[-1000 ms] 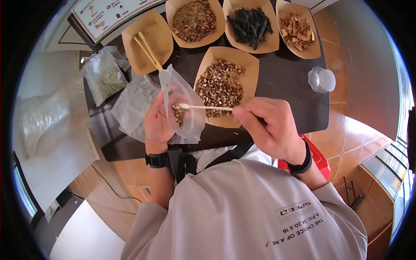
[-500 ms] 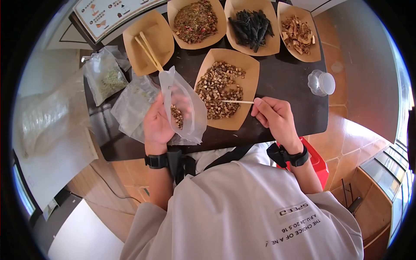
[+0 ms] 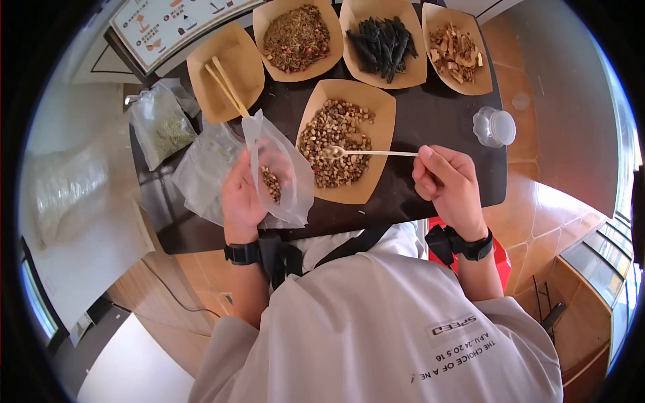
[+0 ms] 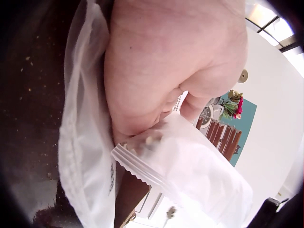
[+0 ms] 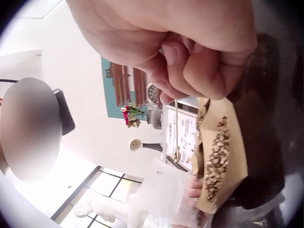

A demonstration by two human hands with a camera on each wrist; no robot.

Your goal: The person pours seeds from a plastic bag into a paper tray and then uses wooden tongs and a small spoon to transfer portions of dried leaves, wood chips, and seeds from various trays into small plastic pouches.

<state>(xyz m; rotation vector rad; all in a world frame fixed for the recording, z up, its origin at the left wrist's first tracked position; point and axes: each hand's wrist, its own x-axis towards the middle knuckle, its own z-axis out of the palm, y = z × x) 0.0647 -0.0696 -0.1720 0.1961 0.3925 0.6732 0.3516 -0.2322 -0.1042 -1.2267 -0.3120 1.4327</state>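
In the head view the left hand (image 3: pixel 243 195) holds a translucent zip bag (image 3: pixel 285 174) upright, its mouth spread, with a small heap of brown bits (image 3: pixel 271 184) inside. The right hand (image 3: pixel 451 185) pinches the end of a thin pale spoon (image 3: pixel 383 153). The spoon's bowl, with some bits in it, hangs over the paper tray (image 3: pixel 377 127) of chopped brown pieces (image 3: pixel 336 127). In the left wrist view the bag (image 4: pixel 190 166) shows its zip edge below the left hand (image 4: pixel 175 57). Curled fingers of the right hand (image 5: pixel 190 57) fill the right wrist view's top.
Along the back stand paper trays with tongs (image 3: pixel 228 87), reddish herb mix (image 3: pixel 295 40), black strips (image 3: pixel 383 47) and pale slices (image 3: pixel 457 54). A clear jar (image 3: pixel 494 127) is at the right. Bags (image 3: pixel 161 127) lie at the left; a printed board (image 3: pixel 168 30) stands behind.
The spoon went from the bag's mouth into the brown pieces, then rose above them with bits in its bowl. The right hand moved rightward; the left still holds the bag.
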